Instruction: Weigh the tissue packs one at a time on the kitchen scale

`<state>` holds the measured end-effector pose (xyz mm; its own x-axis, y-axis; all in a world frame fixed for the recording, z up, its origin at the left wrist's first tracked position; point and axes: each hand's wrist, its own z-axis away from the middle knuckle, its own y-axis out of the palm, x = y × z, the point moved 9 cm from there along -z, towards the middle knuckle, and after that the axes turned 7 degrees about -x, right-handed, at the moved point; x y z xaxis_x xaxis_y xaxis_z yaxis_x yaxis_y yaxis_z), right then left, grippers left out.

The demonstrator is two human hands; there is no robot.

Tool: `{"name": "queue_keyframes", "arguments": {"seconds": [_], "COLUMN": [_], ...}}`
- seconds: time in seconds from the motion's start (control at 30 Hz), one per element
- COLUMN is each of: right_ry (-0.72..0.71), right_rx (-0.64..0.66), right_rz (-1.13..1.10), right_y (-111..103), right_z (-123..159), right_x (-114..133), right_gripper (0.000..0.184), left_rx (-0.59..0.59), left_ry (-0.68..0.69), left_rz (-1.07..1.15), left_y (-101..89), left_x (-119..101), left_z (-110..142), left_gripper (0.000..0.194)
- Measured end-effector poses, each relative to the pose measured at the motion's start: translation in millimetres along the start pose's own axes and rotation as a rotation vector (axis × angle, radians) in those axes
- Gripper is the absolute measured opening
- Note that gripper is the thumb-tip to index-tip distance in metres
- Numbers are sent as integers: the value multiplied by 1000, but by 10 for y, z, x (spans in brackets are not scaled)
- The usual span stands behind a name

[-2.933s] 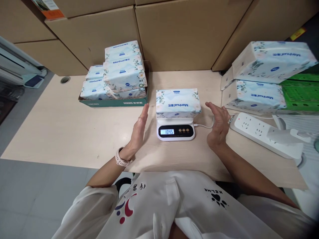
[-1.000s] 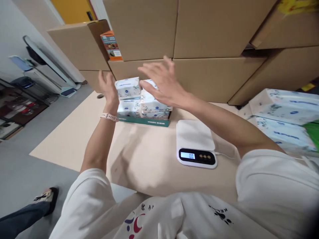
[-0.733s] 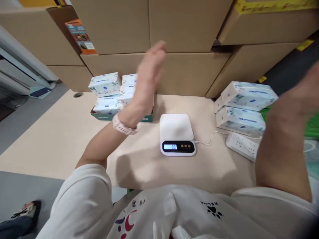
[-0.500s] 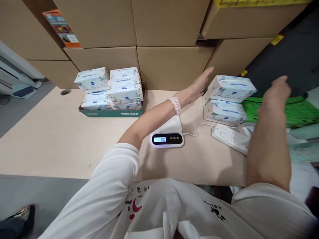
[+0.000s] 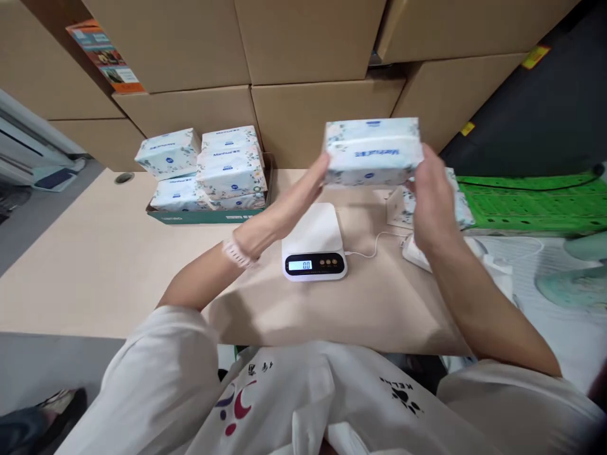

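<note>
The left hand point(image 5: 303, 193) and right hand point(image 5: 434, 202) press the ends of a white-and-blue floral rectangular tissue pack point(image 5: 373, 153) between them, holding it above and behind the white, flat digital scale point(image 5: 313, 243).

Crinkly glossy plastic tissue pack point(image 5: 373, 153), smooth white plastic scale point(image 5: 313, 229), matt cardboard boxes point(image 5: 322, 120).

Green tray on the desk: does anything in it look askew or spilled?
Yes, the top left pack sits askew, turned from the stack beside it and seeming to overhang the tray on the left. Nothing looks spilled.
</note>
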<state>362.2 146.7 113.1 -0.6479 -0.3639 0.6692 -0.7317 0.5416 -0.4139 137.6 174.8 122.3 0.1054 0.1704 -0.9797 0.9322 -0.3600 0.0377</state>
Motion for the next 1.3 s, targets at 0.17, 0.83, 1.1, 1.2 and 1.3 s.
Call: {"name": "queue_keyframes", "arguments": {"seconds": [0.17, 0.83, 1.1, 1.2, 1.3], "right_ry": [255, 63, -5, -6, 2], "right_rx": [271, -131, -85, -73, -84], "right_rz": [-195, -118, -63, -74, -44], "right_y": [581, 423, 399, 408, 408], "right_z": [642, 1311, 1280, 1294, 1292], "right_x": [384, -74, 38, 34, 2], "right_gripper": [66, 61, 62, 62, 64], "left_rx": [-90, -489, -654, -689, -690], "left_ry": [-122, -82, -31, -23, -31], "left_rz": [4, -91, -13, -14, -20], "left_y": [-542, -1231, -1336, -1351, -1345], "left_x": [78, 836, 803, 777, 765], "left_z": [860, 1425, 1440, 1451, 1457], "left_gripper": [65, 65, 48, 42, 40]}}
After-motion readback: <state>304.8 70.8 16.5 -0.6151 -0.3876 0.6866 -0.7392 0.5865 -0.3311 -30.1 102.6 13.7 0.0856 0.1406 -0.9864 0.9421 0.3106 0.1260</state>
